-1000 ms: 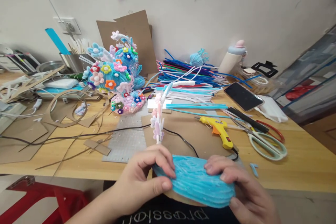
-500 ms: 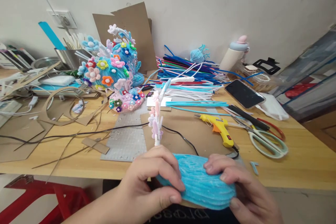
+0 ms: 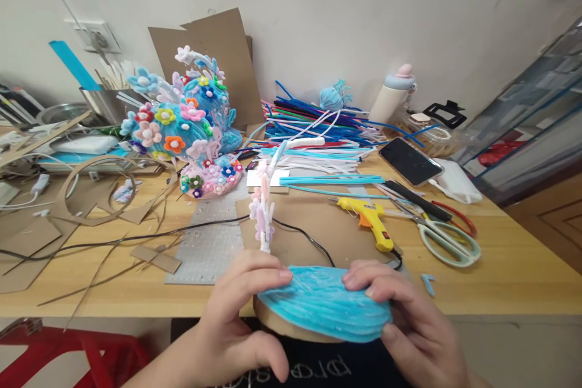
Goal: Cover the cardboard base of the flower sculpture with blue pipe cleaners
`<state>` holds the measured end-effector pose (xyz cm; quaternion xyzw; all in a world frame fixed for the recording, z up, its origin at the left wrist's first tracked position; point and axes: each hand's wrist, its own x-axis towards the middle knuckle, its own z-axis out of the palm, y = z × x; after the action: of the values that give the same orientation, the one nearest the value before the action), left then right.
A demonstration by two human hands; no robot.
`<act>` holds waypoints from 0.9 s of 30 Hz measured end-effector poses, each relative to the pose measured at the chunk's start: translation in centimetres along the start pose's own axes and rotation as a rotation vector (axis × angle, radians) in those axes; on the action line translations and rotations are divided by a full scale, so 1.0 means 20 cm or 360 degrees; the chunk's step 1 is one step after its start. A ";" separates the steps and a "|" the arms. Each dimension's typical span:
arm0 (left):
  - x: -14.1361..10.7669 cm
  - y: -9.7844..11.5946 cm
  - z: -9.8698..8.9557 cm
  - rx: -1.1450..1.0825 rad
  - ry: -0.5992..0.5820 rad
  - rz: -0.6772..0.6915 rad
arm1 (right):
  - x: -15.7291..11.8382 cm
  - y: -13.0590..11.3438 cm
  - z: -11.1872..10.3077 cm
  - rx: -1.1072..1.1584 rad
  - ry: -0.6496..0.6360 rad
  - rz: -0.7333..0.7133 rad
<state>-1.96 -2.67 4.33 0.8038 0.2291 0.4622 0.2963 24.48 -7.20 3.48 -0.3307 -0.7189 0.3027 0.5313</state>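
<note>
A rounded piece covered in blue fuzzy strips (image 3: 322, 306), with a bare cardboard edge at its lower left, is held in front of the table edge. My left hand (image 3: 248, 309) has its fingers on the top left of the piece, its thumb apart below. My right hand (image 3: 404, 315) grips the right end, fingers on top and thumb at the side. A stem with small pink and purple flowers (image 3: 262, 212) rises behind my left fingers; its lower end is hidden.
A yellow glue gun (image 3: 373, 221), scissors (image 3: 450, 242) and a phone (image 3: 410, 162) lie at the right. Pipe cleaners (image 3: 313, 127) are piled at the back. A flower-covered craft (image 3: 182, 121) and cardboard scraps (image 3: 157, 257) stand or lie at the left.
My left thumb has come away from the piece and dropped, exposing more of the cardboard edge. My left fingers have shifted toward the top. The view has swung slightly right.
</note>
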 end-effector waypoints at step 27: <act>-0.02 -0.06 0.06 0.0456 0.0187 0.0001 | 0.10 0.00 -0.07 -0.0081 -0.0096 0.0011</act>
<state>-1.16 -2.27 2.76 0.8094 0.3094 0.4712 0.1645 25.33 -5.44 4.93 -0.3372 -0.7408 0.2960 0.4998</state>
